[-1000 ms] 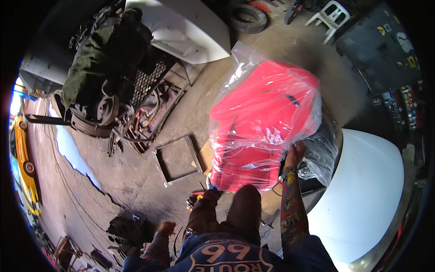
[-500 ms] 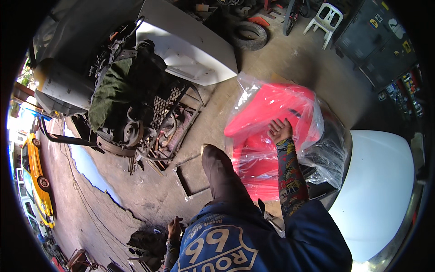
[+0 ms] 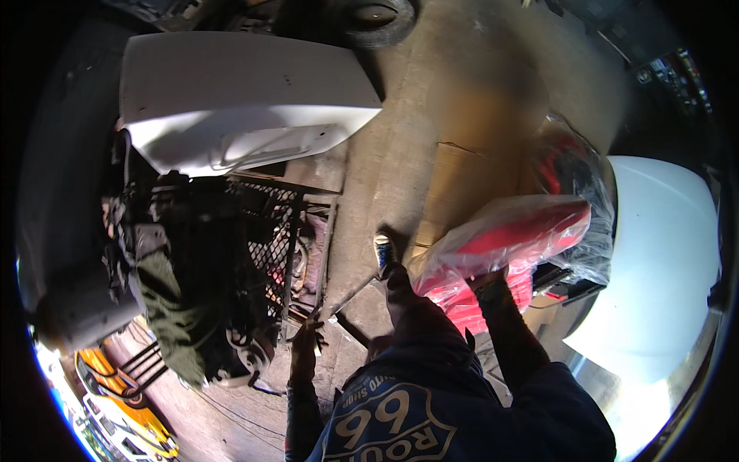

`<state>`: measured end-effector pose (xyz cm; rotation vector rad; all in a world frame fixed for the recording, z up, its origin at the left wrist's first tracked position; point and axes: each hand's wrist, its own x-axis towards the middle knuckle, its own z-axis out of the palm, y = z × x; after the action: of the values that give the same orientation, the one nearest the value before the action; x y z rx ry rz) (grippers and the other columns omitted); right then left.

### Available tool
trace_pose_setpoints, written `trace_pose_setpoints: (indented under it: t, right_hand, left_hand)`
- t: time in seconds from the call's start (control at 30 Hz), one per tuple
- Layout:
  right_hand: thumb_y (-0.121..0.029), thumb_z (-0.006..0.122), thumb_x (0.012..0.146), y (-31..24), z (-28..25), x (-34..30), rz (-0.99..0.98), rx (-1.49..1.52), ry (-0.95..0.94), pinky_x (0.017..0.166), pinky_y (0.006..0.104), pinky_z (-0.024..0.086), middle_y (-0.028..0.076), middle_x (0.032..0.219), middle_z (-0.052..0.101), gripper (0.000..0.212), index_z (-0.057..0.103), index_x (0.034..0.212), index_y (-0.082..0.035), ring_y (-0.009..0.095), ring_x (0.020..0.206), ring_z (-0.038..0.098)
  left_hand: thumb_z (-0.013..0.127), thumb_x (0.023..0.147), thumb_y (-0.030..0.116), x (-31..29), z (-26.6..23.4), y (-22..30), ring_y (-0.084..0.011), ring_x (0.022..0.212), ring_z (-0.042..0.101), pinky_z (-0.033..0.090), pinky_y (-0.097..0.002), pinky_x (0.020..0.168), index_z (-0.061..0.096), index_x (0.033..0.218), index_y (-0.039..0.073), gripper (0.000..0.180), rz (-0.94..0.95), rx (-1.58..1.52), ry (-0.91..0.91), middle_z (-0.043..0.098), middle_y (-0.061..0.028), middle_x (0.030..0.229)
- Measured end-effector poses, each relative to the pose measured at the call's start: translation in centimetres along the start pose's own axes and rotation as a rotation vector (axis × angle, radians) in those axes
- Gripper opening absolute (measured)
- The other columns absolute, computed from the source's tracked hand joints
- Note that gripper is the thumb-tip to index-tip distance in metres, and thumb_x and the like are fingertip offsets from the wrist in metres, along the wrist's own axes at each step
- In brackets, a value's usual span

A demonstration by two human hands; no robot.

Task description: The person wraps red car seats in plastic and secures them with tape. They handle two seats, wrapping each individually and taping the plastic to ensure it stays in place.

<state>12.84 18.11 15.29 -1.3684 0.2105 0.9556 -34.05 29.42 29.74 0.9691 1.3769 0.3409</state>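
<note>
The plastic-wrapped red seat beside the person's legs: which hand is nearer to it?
The right. The right hand is against the near edge of the red seat; the left hand is well off to its left, beyond the person's leg.

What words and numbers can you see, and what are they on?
Blue shirt: pale words and a number, upside down, in and beside a shield shape; I won't copy them.
Yellow car: none I can make out.
Red thing in clear plastic: none either.
Small things, upper right: too small and blurry to read.
</note>
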Motion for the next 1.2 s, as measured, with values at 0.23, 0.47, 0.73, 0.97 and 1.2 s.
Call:
trace_pose_setpoints:
  t: [0.23,0.47,0.73,0.97,1.2]
  right_hand:
    - [-0.065,0.032,0.098,2.3,-0.3,-3.9,-0.098,-0.360,-0.243,0.111,0.0593,0.032,0.004,0.150,0.048,0.064,0.045,0.147,-0.026,0.030,0.137,0.044]
    - [-0.063,0.046,0.094,2.8,4.3,-4.3,0.093,0.467,0.387,0.097,0.0478,0.046,0.000,0.129,0.059,0.059,0.055,0.131,-0.019,0.023,0.111,0.055]
    - [-0.050,0.041,0.104,6.4,3.2,-5.3,0.063,0.362,0.564,0.076,0.0348,0.053,0.004,0.096,0.066,0.056,0.058,0.132,-0.004,0.017,0.087,0.062]
    - [-0.070,0.062,0.082,8.8,12.9,-10.0,0.532,1.248,1.042,0.104,0.0558,0.038,0.019,0.147,0.035,0.101,0.023,0.154,-0.010,0.038,0.127,0.046]
    - [-0.032,0.058,0.094,5.0,16.8,-6.5,-0.579,1.844,0.072,0.109,0.0549,0.042,0.015,0.129,0.065,0.047,0.059,0.131,-0.005,0.035,0.121,0.060]
  left_hand:
    - [0.042,0.106,0.017,13.0,1.5,6.7,-0.0139,0.075,0.065,0.056,-0.0284,0.065,0.066,0.123,0.004,0.032,0.012,0.199,-0.086,0.068,-0.0075,0.095]
    - [0.054,0.102,0.028,26.1,11.5,20.5,-0.0130,0.080,0.063,0.056,-0.0289,0.069,0.068,0.121,0.005,0.033,0.030,0.251,-0.524,0.066,-0.0063,0.092]
    - [0.056,0.102,0.024,28.4,33.4,31.2,-0.0105,0.091,0.059,0.047,-0.0268,0.086,0.066,0.126,0.004,0.033,0.177,0.525,-1.134,0.066,-0.0026,0.098]
    - [0.056,0.102,0.032,25.7,40.5,38.2,-0.0112,0.083,0.061,0.048,-0.0264,0.075,0.065,0.124,0.003,0.037,0.216,0.710,-1.317,0.063,-0.0015,0.094]
    - [0.073,0.087,0.052,16.8,56.8,37.2,-0.0102,0.076,0.058,0.047,-0.0258,0.066,0.067,0.119,0.009,0.054,0.145,1.014,-1.536,0.059,0.0025,0.090]
